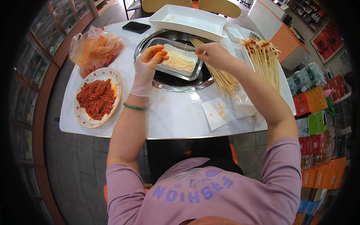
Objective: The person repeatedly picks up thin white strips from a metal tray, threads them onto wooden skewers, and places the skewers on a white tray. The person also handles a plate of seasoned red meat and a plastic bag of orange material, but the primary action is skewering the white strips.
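Note:
My left hand [147, 64] wears a clear plastic glove stained orange, its fingers curled together over the left side of a metal tray [194, 76]. Whether anything is pinched there is too small to tell. Bare, my right hand [216, 54] hovers at the tray's right side with thumb and fingers close together; its fingertips are partly hidden. Between both hands, a small white dish inside the tray holds pale thin strands [181, 62]. Loose bamboo skewers [222, 77] lie under my right forearm. To the left, a patterned plate [78, 114] bears red marinated meat slices [97, 98].
A plastic bag [95, 50] of orange-red food sits behind the plate, near a phone [136, 27]. A large white tray [188, 21] stands at the back. Threaded skewers [264, 62] fill a tray on the right. A stained napkin [216, 114] lies near the front edge.

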`<state>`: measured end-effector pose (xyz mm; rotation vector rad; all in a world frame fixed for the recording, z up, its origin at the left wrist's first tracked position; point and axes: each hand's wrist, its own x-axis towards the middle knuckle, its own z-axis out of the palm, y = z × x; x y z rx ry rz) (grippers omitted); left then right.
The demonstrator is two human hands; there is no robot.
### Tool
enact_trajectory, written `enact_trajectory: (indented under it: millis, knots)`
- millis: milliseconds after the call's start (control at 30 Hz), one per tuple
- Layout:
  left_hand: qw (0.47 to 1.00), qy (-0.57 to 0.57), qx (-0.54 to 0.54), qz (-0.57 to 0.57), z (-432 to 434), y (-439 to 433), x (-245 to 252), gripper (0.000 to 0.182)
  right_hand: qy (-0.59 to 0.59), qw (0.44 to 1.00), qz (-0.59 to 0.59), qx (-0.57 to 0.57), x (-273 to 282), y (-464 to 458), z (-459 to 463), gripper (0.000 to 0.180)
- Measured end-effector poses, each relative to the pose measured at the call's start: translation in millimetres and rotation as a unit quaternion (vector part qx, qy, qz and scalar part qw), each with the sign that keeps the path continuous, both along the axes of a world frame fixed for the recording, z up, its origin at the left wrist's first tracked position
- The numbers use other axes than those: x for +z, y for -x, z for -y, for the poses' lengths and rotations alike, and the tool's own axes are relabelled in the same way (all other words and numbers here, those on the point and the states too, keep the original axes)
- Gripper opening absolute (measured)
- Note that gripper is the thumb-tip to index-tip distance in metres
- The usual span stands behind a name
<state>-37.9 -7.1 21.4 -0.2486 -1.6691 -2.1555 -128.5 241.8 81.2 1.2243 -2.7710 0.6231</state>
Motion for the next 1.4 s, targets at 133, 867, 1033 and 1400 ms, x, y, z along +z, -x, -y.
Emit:
enact_trajectory:
  millis: [133,867,1033,1400]
  knots:
    - [1.0,-0.028,-0.012,0.007,2.0,4.5,-2.5,0.023,-0.103,0.995,0.005,-0.014,-34.3,19.6,37.4,0.021]
    - [0.998,-0.053,-0.042,-0.005,-0.4,5.1,-1.8,0.021,-0.213,0.972,0.059,-0.084,-58.3,55.1,62.3,0.017]
    - [0.998,-0.047,-0.036,-0.007,-0.1,4.4,-1.5,0.022,-0.183,0.978,0.067,-0.078,-60.5,57.0,63.6,0.019]
    - [0.998,-0.045,-0.031,0.008,-0.8,4.1,0.2,0.021,-0.137,0.985,0.044,-0.095,-49.6,55.5,61.3,0.024]
